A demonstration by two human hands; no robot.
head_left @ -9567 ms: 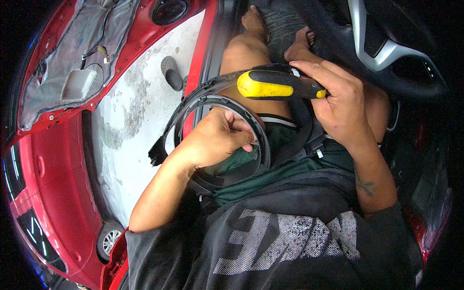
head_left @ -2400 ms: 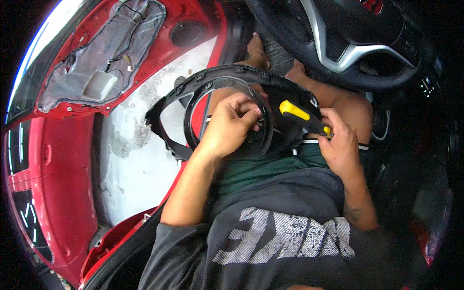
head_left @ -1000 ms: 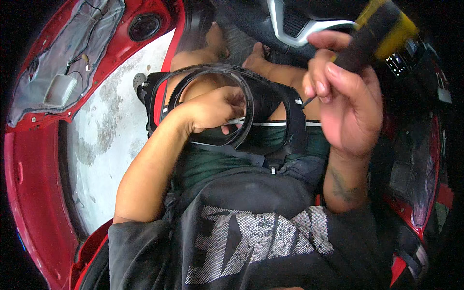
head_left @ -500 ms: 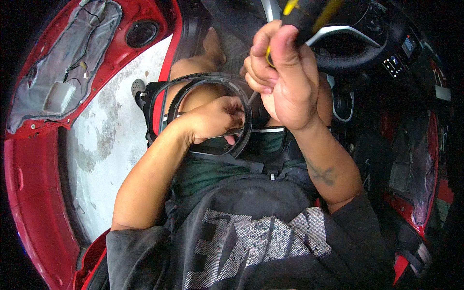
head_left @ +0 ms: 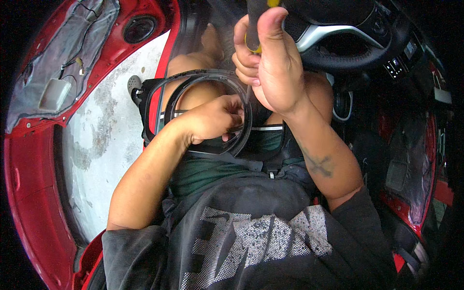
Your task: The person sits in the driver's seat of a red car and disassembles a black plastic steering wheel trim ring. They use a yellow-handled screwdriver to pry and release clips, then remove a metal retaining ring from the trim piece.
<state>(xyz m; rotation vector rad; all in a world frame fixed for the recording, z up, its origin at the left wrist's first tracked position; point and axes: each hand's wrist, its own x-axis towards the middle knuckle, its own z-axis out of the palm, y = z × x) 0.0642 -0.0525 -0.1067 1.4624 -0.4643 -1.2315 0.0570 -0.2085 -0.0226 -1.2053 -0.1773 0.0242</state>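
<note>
A black plastic ring-shaped frame (head_left: pixel 235 145), with a clear curved part at its left, rests across my lap. My left hand (head_left: pixel 215 118) reaches over its opening, fingers curled at the inner right side of the rim and gripping it; the fingertips are partly hidden. In front of the steering wheel, my right hand (head_left: pixel 273 65) is closed around a screwdriver (head_left: pixel 255 24) with a black and yellow handle, thumb pointing up. Its handle runs off toward the top edge. The thin shaft goes down behind the fingers to the right rim of the frame; its tip cannot be made out.
The steering wheel (head_left: pixel 333 55) stands close to the right hand. On the left, the opened red door (head_left: pixel 63 113) shows its inside, with a round speaker (head_left: pixel 140 30) and loose wiring. A grey clog (head_left: pixel 134 84) is on the pale floor (head_left: pixel 104 130) outside.
My right hand has moved a little left and upward with the screwdriver, which now stands more upright. The left hand and the frame have hardly moved.
</note>
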